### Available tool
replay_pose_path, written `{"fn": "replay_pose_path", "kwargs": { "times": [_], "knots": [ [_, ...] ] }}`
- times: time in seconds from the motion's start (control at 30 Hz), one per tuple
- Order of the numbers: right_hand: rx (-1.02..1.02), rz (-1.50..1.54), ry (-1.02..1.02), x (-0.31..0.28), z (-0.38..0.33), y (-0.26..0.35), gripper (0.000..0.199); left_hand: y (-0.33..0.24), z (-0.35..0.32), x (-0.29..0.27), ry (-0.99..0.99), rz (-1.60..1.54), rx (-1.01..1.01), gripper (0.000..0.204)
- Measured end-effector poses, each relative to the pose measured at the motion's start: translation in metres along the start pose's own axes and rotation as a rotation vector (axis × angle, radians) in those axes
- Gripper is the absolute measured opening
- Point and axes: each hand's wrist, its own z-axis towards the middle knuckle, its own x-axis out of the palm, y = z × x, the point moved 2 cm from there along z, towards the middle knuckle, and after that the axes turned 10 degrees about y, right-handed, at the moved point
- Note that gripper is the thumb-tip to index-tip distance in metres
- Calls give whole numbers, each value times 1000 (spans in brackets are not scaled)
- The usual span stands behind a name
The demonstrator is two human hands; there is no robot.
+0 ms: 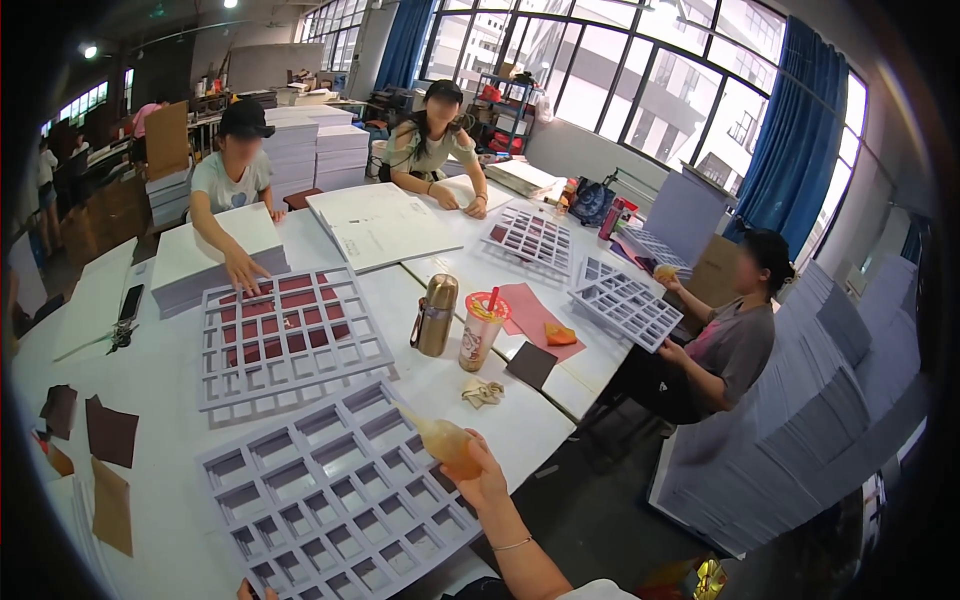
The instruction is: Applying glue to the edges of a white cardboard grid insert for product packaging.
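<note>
My right hand (480,478) is closed round a squeeze bottle (450,447) of yellowish, translucent stuff. Its thin nozzle points up and left, above the right side of a pale grey grid frame (292,487) with many square openings. The frame lies tilted in front of me, its near right part reaching past the table edge. At the frame's near left corner only the fingertips of my left hand (256,592) show, closed at its edge; the rest is cut off by the picture's lower rim. Beyond it, a second grid frame (235,385) lies over dark red pieces.
A metal flask (436,315), a drink cup with a straw (483,330) and a crumpled cloth (483,392) stand or lie right of the frames. Brown sheets (112,432) lie left. Co-workers sit around the table; one at right holds a grid frame (628,303). Board stacks (770,430) rise at right.
</note>
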Motion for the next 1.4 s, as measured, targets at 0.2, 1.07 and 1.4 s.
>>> {"fn": "replay_pose_path", "kwargs": {
  "times": [0.2, 1.07, 1.4],
  "knots": [
    [0, -15, -13, 0, 0, -1, 32, 19, 4, 0, -25, 58, 70, 53],
    [-3, -26, 16, 0, 5, 0, 32, 21, 15, 1, 4, 29, 32, 59],
    [-10, 3, 1, -13, 5, -3, 29, 44, 23, 0, -26, -17, 117, 56]
  ]
}}
